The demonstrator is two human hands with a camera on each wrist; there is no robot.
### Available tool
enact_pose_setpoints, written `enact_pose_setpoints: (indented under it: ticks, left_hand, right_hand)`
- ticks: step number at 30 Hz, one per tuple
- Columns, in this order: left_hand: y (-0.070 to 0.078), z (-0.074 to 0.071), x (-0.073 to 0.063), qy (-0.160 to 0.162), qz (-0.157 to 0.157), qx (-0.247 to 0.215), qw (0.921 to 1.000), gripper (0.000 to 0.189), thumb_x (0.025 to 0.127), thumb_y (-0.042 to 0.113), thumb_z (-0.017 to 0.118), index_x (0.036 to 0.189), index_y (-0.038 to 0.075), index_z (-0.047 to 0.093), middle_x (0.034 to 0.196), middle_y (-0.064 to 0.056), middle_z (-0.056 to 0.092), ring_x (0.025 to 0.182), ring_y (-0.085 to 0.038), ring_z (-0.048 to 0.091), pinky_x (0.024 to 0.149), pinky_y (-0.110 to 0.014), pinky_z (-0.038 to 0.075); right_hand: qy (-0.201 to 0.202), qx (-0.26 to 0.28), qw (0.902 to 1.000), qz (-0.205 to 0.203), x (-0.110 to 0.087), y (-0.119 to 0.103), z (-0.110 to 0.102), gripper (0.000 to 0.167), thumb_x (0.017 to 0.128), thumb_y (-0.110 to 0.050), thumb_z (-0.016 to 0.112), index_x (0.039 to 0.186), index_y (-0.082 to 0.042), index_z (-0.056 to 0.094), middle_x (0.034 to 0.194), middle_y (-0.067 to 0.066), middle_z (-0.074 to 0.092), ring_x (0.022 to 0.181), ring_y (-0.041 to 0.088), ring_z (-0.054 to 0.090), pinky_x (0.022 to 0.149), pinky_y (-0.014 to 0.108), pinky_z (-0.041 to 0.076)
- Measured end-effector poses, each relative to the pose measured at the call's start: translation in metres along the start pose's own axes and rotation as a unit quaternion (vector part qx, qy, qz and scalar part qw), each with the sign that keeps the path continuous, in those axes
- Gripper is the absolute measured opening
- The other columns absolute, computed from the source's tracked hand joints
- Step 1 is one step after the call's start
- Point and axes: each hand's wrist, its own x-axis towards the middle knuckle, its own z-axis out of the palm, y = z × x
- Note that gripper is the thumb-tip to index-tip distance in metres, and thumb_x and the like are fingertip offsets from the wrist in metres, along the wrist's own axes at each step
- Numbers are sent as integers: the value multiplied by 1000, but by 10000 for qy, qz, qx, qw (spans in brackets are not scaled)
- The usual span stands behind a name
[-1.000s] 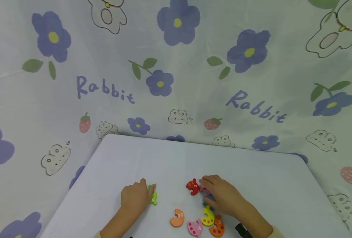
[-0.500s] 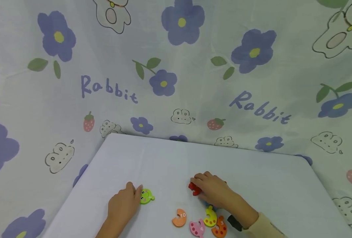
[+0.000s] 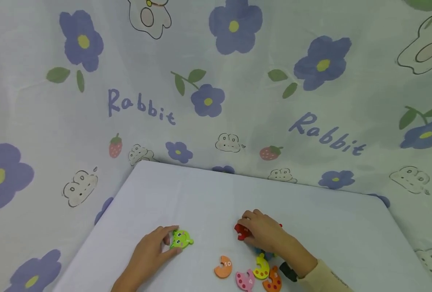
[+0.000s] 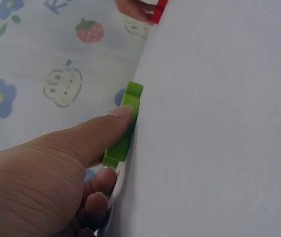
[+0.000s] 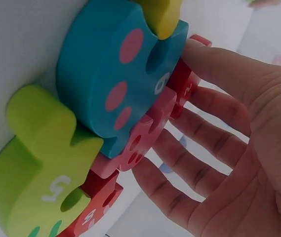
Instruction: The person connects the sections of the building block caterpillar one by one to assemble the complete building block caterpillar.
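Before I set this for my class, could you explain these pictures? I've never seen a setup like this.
There is no robot here: these are a person's two bare hands. The wide picture comes from a camera worn on the head; the two close ones come from cameras on each wrist.

On the white tabletop lie an orange piece marked 10, a pink piece marked 4, a yellow piece and an orange piece marked 3. The right wrist view also shows a blue piece and a lime piece marked 5.

The left hand pinches a green piece with a face. The right hand holds a red piece between thumb and fingers.
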Motion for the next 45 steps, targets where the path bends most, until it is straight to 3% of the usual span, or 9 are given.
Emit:
enact_pose_setpoints:
  ticks: [8,16,22,33,45]
  left_hand:
    - [-2,0,1,134,28,-89,9999,64,79,36,92,135,16,69,86,20,51,69,0,42,63,-22,41]
    - [-3,4,-1,209,-151,-96,9996,65,78,37,92,136,17,69,84,20,51,68,-1,41,63,-22,40]
    - [-1,6,-2,308,-114,-106,9994,64,77,35,93,134,17,70,84,20,52,68,0,40,63,-22,39]
    - [-2,5,-1,341,-205,-26,9992,63,78,34,94,133,18,70,84,20,51,69,-1,42,63,-22,39]
    - [1,2,1,147,-409,-108,9990,63,78,36,94,134,19,70,82,18,51,68,-1,42,61,-22,38]
  right_hand:
    - [256,133,9995,-106,5,-2,-3,51,88,-40,86,129,-14,69,123,1,67,106,18,59,91,38,56]
    - [488,316,9974,-437,19,-28,-18,52,88,-42,86,129,-15,68,120,-1,68,107,16,61,90,33,57]
    - [541,282,9963,-610,28,-44,-26,52,88,-43,86,129,-16,69,116,-5,68,105,12,61,87,28,56]
    - [378,414,9956,-750,46,-71,-30,47,89,-42,85,125,-16,69,105,-8,64,89,6,55,78,21,53]
    - [116,543,9953,-793,59,-94,-17,46,91,-43,83,126,-16,67,106,-9,64,88,4,55,80,20,52]
